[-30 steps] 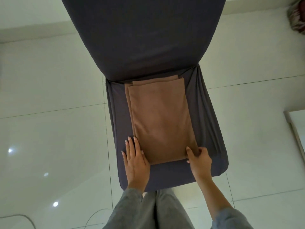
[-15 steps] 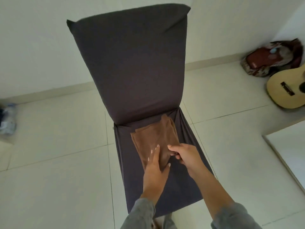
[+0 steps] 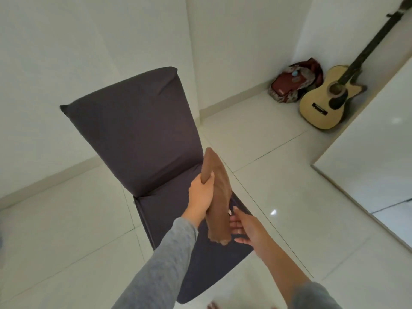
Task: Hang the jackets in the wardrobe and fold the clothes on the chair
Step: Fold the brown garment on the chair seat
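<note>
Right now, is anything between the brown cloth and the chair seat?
Nothing visible is. The left hand grips the brown cloth above the chair seat; the right hand is open beside its lower end.

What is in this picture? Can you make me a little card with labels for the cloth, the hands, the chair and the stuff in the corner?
cloth: brown folded cloth, held up above the chair seat, hanging down long
left grip: curled round the cloth's upper part
right grip: open, fingers by the cloth's lower end; touching or not, cannot tell
chair: dark covered chair, standing on the pale tiled floor
corner: guitar leaning upright, red bag beside it on the floor
</note>
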A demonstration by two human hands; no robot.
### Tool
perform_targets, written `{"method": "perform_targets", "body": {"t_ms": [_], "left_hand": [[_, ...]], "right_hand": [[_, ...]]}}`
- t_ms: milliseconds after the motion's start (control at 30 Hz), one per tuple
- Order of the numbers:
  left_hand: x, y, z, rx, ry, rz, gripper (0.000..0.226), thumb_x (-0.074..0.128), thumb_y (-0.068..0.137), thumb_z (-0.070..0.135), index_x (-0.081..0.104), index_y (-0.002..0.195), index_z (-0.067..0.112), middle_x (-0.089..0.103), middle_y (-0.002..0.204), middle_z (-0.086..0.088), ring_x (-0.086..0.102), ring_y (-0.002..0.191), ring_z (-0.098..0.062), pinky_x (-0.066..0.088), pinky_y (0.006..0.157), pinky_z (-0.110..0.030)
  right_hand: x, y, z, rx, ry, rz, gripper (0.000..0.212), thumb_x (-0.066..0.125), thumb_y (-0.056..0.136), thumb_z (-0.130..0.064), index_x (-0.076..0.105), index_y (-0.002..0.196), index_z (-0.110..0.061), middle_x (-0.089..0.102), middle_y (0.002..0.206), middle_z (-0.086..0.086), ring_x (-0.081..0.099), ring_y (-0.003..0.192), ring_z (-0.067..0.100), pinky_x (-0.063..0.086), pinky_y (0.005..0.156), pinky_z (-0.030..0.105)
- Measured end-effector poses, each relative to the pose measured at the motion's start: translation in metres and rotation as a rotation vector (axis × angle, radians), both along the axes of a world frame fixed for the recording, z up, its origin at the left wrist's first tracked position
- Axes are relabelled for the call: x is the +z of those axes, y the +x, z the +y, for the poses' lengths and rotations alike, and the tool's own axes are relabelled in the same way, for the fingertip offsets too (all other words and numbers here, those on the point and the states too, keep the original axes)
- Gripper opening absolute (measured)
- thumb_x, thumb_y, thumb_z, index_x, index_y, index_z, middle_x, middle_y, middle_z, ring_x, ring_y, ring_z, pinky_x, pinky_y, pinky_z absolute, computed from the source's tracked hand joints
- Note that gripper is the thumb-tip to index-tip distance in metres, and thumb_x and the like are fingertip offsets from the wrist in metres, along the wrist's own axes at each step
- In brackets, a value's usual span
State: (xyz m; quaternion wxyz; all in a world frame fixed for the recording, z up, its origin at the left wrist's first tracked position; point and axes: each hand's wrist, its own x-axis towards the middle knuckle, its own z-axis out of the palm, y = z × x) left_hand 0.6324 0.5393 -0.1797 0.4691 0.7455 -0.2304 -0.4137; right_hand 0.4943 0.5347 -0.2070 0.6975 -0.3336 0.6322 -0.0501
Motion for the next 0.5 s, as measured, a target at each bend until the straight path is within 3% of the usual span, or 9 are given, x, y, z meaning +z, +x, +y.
{"method": "perform_targets", "body": {"t_ms": [100, 200, 333, 400, 467, 500], "left_hand": [[0.025, -0.043, -0.02, 0.021, -0.043, 0.232, 0.032, 0.049, 0.096, 0.038, 0.058, 0.119, 0.017, 0.067, 0.106, -0.006, 0.064, 0.096, -0.022, 0.055, 0.079, -0.034], [0.052, -0.084, -0.036, 0.026, -0.072, 0.384, 0.03, 0.051, 0.096, 0.038, 0.056, 0.117, 0.017, 0.066, 0.102, -0.004, 0.064, 0.091, -0.02, 0.054, 0.076, -0.033], [0.086, -0.153, -0.048, 0.033, -0.115, 0.605, 0.027, 0.056, 0.093, 0.034, 0.059, 0.114, 0.016, 0.07, 0.094, -0.005, 0.067, 0.082, -0.019, 0.056, 0.068, -0.032], [0.098, -0.182, -0.047, 0.032, -0.141, 0.728, 0.033, 0.058, 0.092, 0.034, 0.061, 0.117, 0.011, 0.073, 0.091, -0.008, 0.071, 0.077, -0.02, 0.057, 0.058, -0.029], [0.114, -0.226, -0.046, -0.009, -0.149, 0.821, 0.03, 0.059, 0.092, 0.034, 0.063, 0.108, 0.009, 0.075, 0.082, -0.008, 0.072, 0.071, -0.02, 0.056, 0.054, -0.031], [0.119, -0.243, -0.044, -0.036, -0.146, 0.837, 0.029, 0.059, 0.091, 0.034, 0.063, 0.105, 0.009, 0.075, 0.083, -0.009, 0.072, 0.074, -0.021, 0.057, 0.059, -0.033]], "right_hand": [[-0.019, -0.047, 0.027, -0.191, 0.193, -0.152, 0.066, 0.04, 0.09, -0.062, 0.062, 0.108, -0.002, 0.066, 0.104, 0.011, 0.064, 0.092, 0.023, 0.049, 0.068, 0.033], [-0.024, -0.081, 0.036, -0.521, 0.357, -0.555, 0.079, 0.04, 0.085, -0.068, 0.055, 0.12, 0.002, 0.063, 0.118, 0.016, 0.063, 0.105, 0.03, 0.049, 0.081, 0.039], [-0.002, -0.13, 0.019, -0.885, 0.313, -0.976, 0.089, 0.06, 0.073, -0.069, 0.048, 0.133, -0.005, 0.058, 0.13, 0.018, 0.058, 0.118, 0.032, 0.05, 0.095, 0.042], [0.013, -0.159, 0.006, -1.035, 0.2, -1.003, 0.088, 0.068, 0.068, -0.064, 0.048, 0.136, -0.013, 0.054, 0.135, 0.012, 0.052, 0.125, 0.029, 0.05, 0.094, 0.041], [0.027, -0.208, -0.008, -1.114, 0.066, -0.956, 0.067, 0.051, 0.082, -0.062, 0.053, 0.133, -0.019, 0.057, 0.133, 0.008, 0.053, 0.124, 0.026, 0.052, 0.092, 0.04], [0.034, -0.229, -0.014, -1.141, 0.022, -0.925, 0.058, 0.042, 0.088, -0.06, 0.057, 0.127, -0.02, 0.061, 0.128, 0.008, 0.056, 0.12, 0.027, 0.054, 0.087, 0.04]]}}
